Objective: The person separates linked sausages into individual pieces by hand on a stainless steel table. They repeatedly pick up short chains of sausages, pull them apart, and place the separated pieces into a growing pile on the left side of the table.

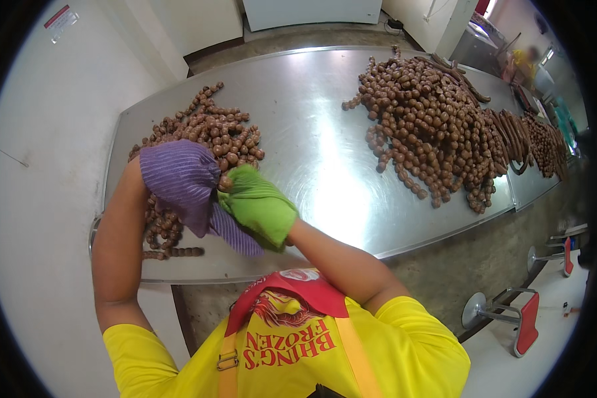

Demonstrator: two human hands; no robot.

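A purple ribbed cloth (179, 171) covers my left hand (189, 169), with a loose end hanging toward my right wrist. My right hand (258, 206) is wrapped in a green cloth (261, 204). Both hands meet above a pile of linked round sausages (204, 124) at the left end of the steel table (303, 164). One brown sausage link (225, 183) shows in the gap between the cloths. The fabric hides my fingers, so how they grip that link is not visible. Below the purple cloth, more strings (164, 229) lie near the table's front edge.
A large heap of linked sausages (428, 119) covers the table's right side. Longer sausages (510, 134) lie beyond it. Red-seated stools (527, 323) stand at the lower right. A white wall (45, 174) rises on the left. Another person (522, 64) is far off at the upper right.
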